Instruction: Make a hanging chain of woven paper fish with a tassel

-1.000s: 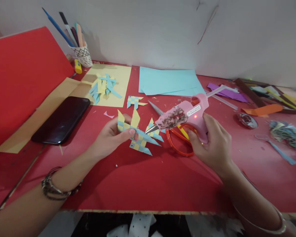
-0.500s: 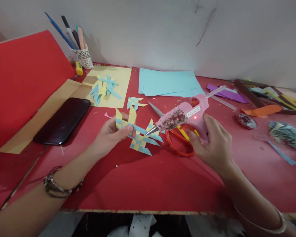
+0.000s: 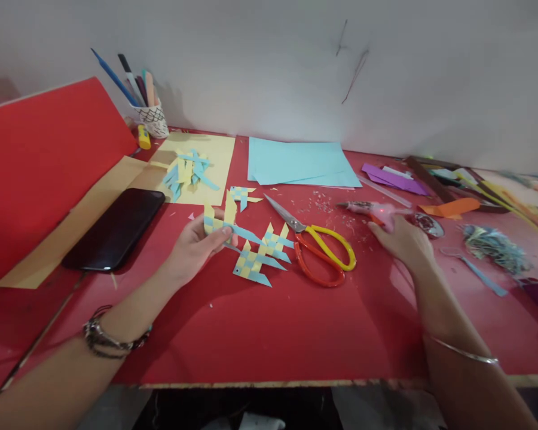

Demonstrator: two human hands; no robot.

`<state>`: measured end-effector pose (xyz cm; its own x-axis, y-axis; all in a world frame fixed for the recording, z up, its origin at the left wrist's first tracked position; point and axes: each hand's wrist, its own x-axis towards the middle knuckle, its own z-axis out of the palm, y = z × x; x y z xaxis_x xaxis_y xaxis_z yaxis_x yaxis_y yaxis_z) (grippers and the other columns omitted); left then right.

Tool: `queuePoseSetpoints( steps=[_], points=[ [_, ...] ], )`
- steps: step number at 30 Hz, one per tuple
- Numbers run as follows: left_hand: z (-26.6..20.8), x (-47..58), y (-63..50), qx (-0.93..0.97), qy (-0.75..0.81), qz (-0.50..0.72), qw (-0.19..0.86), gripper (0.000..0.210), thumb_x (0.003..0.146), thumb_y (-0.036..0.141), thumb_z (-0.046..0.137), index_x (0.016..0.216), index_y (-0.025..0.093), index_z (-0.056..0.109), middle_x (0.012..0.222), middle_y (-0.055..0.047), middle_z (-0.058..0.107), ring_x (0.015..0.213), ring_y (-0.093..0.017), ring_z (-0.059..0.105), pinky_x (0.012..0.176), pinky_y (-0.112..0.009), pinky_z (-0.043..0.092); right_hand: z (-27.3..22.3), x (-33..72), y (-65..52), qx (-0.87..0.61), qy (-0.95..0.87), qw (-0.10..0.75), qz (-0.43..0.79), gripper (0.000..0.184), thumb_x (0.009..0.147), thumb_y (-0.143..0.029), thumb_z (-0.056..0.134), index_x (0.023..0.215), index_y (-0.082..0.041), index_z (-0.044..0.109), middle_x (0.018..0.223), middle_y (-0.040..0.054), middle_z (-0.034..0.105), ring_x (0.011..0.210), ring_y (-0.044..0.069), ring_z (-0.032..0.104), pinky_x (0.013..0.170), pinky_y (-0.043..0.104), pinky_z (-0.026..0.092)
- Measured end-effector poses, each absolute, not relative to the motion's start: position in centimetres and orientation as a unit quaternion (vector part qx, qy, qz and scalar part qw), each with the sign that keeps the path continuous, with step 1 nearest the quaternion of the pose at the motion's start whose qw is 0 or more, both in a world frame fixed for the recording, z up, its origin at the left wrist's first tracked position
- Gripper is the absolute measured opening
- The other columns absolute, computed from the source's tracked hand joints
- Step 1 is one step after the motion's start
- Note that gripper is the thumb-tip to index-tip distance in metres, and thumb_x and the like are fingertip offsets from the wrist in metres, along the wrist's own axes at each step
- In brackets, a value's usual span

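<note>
The red counter [image 3: 269, 334] carries light blue paper sheets [image 3: 296, 161] at 12 o'clock and orange-and-yellow scissors [image 3: 318, 251] near its middle. At 9 o'clock of the scissors, the left hand [image 3: 192, 248] pinches a woven blue-and-yellow paper piece [image 3: 226, 224], with a similar piece [image 3: 260, 260] lying just beside it. At 3 o'clock, the right hand [image 3: 401, 239] rests loosely on the blurred pink glue gun [image 3: 374, 209] lying on the counter; its grip cannot be told.

A red-covered table [image 3: 296, 340] stands against a plain white wall [image 3: 269, 54].

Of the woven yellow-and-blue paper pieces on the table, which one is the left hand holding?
The left hand holds the woven piece nearest the phone. Two others lie beside the scissors; a small one lies farther back.
</note>
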<state>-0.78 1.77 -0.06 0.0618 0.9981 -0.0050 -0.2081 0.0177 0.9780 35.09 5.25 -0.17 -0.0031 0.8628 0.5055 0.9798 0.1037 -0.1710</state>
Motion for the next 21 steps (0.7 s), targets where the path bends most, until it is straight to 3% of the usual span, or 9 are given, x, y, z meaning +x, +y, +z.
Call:
queuePoseSetpoints(
  steps=[5, 9, 12, 14, 17, 21],
  points=[
    [-0.2, -1.0, 1.9, 0.447, 0.425, 0.542, 0.57, 0.02, 0.055, 0.023, 0.066, 0.063, 0.02, 0.048, 0.044, 0.007, 0.051, 0.036, -0.004, 0.028, 0.036, -0.019, 0.023, 1.5, 31.8, 4.5, -0.703, -0.627, 0.253, -0.221, 0.029, 0.072, -0.043, 0.048, 0.072, -0.016, 0.057, 0.068, 0.0089, 0.055, 0.066, 0.024, 0.052, 0.059, 0.038, 0.041],
    [-0.3, -0.9, 1.9, 0.449, 0.443, 0.538, 0.559, 0.018, 0.059, 0.026, 0.066, 0.062, 0.018, 0.049, 0.05, 0.005, 0.054, 0.038, -0.004, 0.031, 0.038, -0.018, 0.025, 2.9, 24.5, 2.1, -0.66, -0.724, 0.195, -0.048, 0.026, 0.077, -0.034, 0.045, 0.088, -0.015, 0.059, 0.077, 0.0081, 0.062, 0.071, 0.021, 0.057, 0.062, 0.033, 0.042],
    [-0.3, -0.8, 2.0, 0.462, 0.463, 0.539, 0.531, 0.016, 0.064, 0.028, 0.063, 0.062, 0.017, 0.052, 0.056, 0.004, 0.055, 0.04, -0.004, 0.032, 0.039, -0.018, 0.025, 2.7, 19.3, 0.0, -0.597, -0.791, 0.111, 0.076, 0.039, 0.08, -0.038, 0.043, 0.11, -0.015, 0.052, 0.09, 0.0085, 0.063, 0.079, 0.022, 0.059, 0.062, 0.032, 0.044],
    [-0.3, -0.8, 2.1, 0.462, 0.477, 0.545, 0.511, 0.016, 0.067, 0.029, 0.061, 0.064, 0.016, 0.052, 0.059, 0.004, 0.056, 0.041, -0.003, 0.032, 0.04, -0.018, 0.026, 2.2, 16.8, -1.1, -0.57, -0.815, 0.067, 0.074, 0.054, 0.078, -0.044, 0.047, 0.119, -0.01, 0.045, 0.105, 0.0149, 0.059, 0.095, 0.028, 0.055, 0.069, 0.037, 0.045],
    [-0.4, -0.8, 2.1, 0.453, 0.489, 0.555, 0.497, 0.019, 0.068, 0.032, 0.06, 0.067, 0.016, 0.052, 0.059, 0.004, 0.056, 0.041, -0.003, 0.033, 0.041, -0.018, 0.028, 1.5, 14.4, -1.8, -0.568, -0.82, 0.038, 0.059, 0.075, 0.072, -0.051, 0.054, 0.128, -0.005, 0.035, 0.113, 0.0214, 0.053, 0.101, 0.032, 0.05, 0.075, 0.043, 0.044],
    [-0.4, -0.8, 2.2, 0.448, 0.483, 0.563, 0.499, 0.021, 0.067, 0.034, 0.061, 0.068, 0.015, 0.051, 0.06, 0.003, 0.058, 0.041, -0.004, 0.034, 0.041, -0.018, 0.028, 1.1, 13.3, -1.6, -0.571, -0.82, 0.018, 0.049, 0.069, 0.075, -0.04, 0.055, 0.129, -0.004, 0.032, 0.109, 0.0222, 0.054, 0.098, 0.032, 0.051, 0.074, 0.043, 0.043]
  ],
)
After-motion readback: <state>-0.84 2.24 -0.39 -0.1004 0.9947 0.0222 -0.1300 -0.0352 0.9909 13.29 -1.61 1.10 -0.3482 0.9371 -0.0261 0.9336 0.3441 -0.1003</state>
